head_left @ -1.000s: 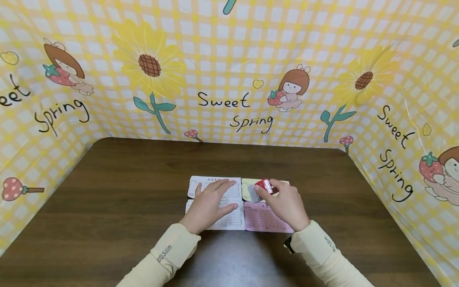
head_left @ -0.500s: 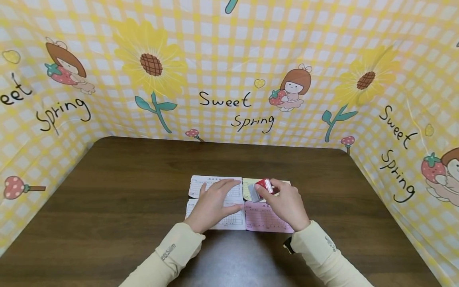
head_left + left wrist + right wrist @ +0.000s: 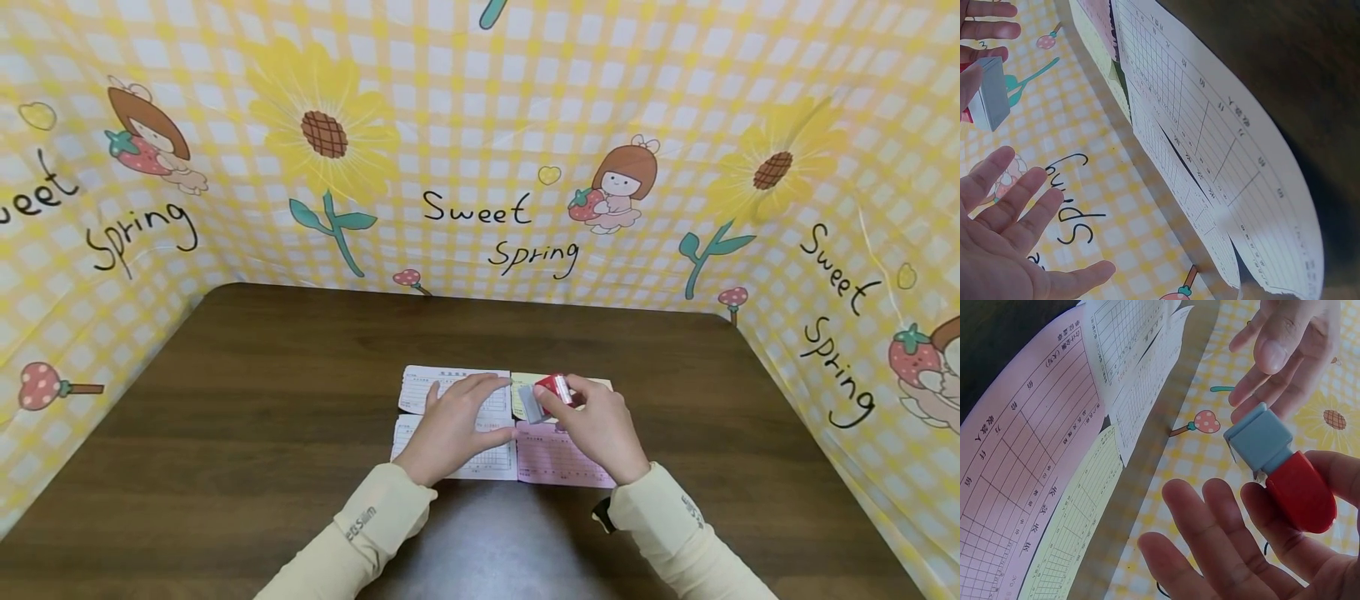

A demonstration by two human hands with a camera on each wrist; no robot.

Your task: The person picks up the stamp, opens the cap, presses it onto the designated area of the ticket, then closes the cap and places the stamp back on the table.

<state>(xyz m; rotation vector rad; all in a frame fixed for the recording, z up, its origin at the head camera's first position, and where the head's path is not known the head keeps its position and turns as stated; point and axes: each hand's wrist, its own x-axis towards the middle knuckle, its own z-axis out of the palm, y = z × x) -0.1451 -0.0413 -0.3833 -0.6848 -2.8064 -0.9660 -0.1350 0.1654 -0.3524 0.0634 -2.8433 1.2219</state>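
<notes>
Over two white printed forms (image 3: 495, 462) my left hand (image 3: 456, 421) is spread, palm down, its fingers empty. Those fingers (image 3: 1019, 219) look relaxed and stand apart from the paper in the left wrist view. Between thumb and forefinger, my right hand (image 3: 600, 417) pinches a small red-and-grey stamp (image 3: 553, 390), its other fingers (image 3: 1200, 531) extended. The stamp's grey block (image 3: 1260, 437) juts out beyond the red body (image 3: 1304, 490), toward the left hand. Below the right hand lie a yellow form (image 3: 519, 396) and a pink form (image 3: 555, 458), both partly hidden.
All the forms lie side by side in a two-by-two block on a dark wooden table (image 3: 225, 467). A yellow checked cloth (image 3: 465, 100) with printed flowers rises behind the table and along both sides.
My left hand has shifted slightly to the right over the white forms. The right hand keeps its pinch on the stamp in nearly the same place.
</notes>
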